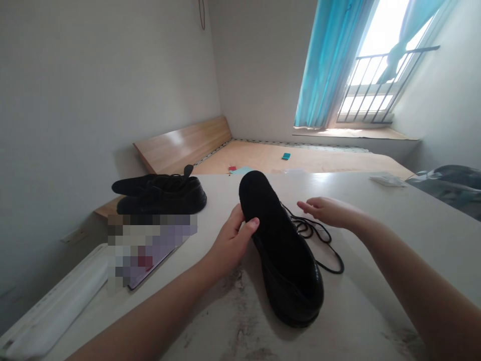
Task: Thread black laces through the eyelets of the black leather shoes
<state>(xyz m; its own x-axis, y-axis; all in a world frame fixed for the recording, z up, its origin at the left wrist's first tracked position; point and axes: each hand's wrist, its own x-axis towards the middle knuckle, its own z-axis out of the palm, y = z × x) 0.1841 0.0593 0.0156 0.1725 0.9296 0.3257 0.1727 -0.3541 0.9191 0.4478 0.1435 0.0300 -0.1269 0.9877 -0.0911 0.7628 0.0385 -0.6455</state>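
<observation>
L hand [230,245] is closed around the side of a black shoe [285,255], thumb across the front, fingers behind, and has firm hold of it. Shoe stands tilted w/ narrow rounded end up, wider end down on the tabletop [379,260], roughly mid-table in front of the person. A black lace [330,253] lies in loose loops on the tabletop just beside the shoe, on its R side; can't tell if it's threaded. R hand [330,211] is open, fingers extended & slightly spread, holding nothing, fingertips [300,204] just beside the shoe & above the lace.

Further L on the tabletop, a second pair of black shoes [160,193] w/ laces sits side by side nr the wall. In front of them is a pixelated patch [150,248], contents unreadable, w/ a long white plastic item [56,301] by the table edge. A clear packet [387,180] lies at the far edge; a grey bag [447,188] is at R. Dark scuffs mark the tabletop nr the person. Beyond is a bare wooden bed [300,160] w/ small teal [286,156] & red [232,169] bits on it, then a window w/ teal curtain [330,65] & metal railing [387,85].
</observation>
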